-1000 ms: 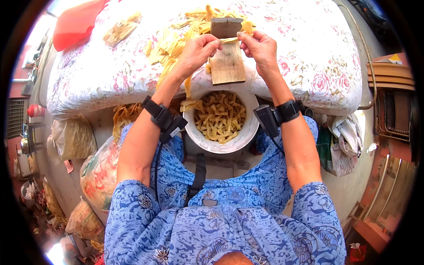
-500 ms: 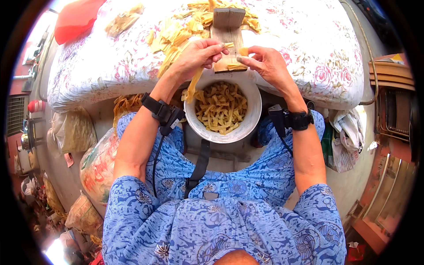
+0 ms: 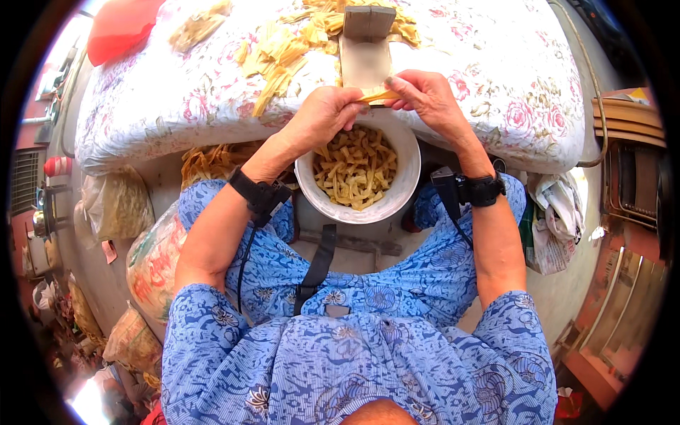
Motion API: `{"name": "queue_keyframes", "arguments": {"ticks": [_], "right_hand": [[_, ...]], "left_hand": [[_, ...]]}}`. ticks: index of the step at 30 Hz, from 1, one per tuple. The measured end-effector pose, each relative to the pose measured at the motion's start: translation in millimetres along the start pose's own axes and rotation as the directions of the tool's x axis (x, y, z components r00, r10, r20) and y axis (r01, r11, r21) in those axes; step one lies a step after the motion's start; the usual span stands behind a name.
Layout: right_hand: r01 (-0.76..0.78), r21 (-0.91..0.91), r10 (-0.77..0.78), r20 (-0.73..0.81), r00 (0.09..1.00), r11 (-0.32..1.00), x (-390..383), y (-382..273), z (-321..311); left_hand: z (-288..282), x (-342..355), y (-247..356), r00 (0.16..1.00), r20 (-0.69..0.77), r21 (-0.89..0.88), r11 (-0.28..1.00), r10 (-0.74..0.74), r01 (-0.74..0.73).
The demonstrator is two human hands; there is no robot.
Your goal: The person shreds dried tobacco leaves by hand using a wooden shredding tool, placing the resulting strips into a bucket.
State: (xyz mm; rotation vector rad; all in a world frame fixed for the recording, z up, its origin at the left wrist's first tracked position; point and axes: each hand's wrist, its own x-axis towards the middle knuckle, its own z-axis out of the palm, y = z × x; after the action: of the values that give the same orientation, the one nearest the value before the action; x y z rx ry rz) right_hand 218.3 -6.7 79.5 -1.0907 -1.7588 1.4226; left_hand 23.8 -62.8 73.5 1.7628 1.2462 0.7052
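Note:
Between my two hands a flat yellow strip (image 3: 379, 94), like dried husk or leaf, is held nearly level at the table's near edge. One end is pinched by my left hand (image 3: 326, 117), its fingers closed. My right hand (image 3: 428, 99) grips the other end between thumb and fingers. Right beyond them is a wooden board (image 3: 365, 64) with an upright block (image 3: 368, 23) at its far end. Below the hands stands a white bucket (image 3: 409, 180) holding many short, folded yellow pieces (image 3: 354, 170); my left hand hides part of its rim.
A loose pile of yellow strips (image 3: 276, 53) lies on the flowered tablecloth (image 3: 489, 92), left of the board. A red sheet (image 3: 124, 32) is at the far left corner. Filled bags (image 3: 117, 205) stand left of my legs, and a white plastic bag (image 3: 556, 212) hangs at right.
My left hand has come nearer and slightly right. The strip that dangled from it no longer hangs down; a strip now spans both hands, which earlier were apart.

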Motion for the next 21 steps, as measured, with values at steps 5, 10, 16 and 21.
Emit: {"name": "queue_keyframes", "arguments": {"ticks": [5, 10, 16, 21], "right_hand": [[-0.193, -0.185, 0.218, 0.125, 0.968, 0.964, -0.5, 4.5, 5.1], [-0.254, -0.025, 0.222, 0.573, 0.789, 0.967, -8.7, -4.5, 1.4], [-0.346, 0.601, -0.008, 0.505, 0.863, 0.721, -6.1, -4.8, 19.3], [0.117, 0.134, -0.136, 0.142, 0.980, 0.984, -7.9, 5.7, 33.7]], "left_hand": [[4.2, -1.6, -17.5, 0.974, -0.093, 0.233, 0.956, 0.206, -0.180], [-23.1, -1.3, -8.9, 0.998, -0.006, -0.221, 0.974, -0.056, 0.053], [-7.3, -0.1, -10.0, 0.951, 0.240, -0.819, 0.485, -0.196, 0.306], [13.5, -2.9, -15.7, 0.841, 0.532, -0.827, 0.155, -0.099, 0.541]]}}
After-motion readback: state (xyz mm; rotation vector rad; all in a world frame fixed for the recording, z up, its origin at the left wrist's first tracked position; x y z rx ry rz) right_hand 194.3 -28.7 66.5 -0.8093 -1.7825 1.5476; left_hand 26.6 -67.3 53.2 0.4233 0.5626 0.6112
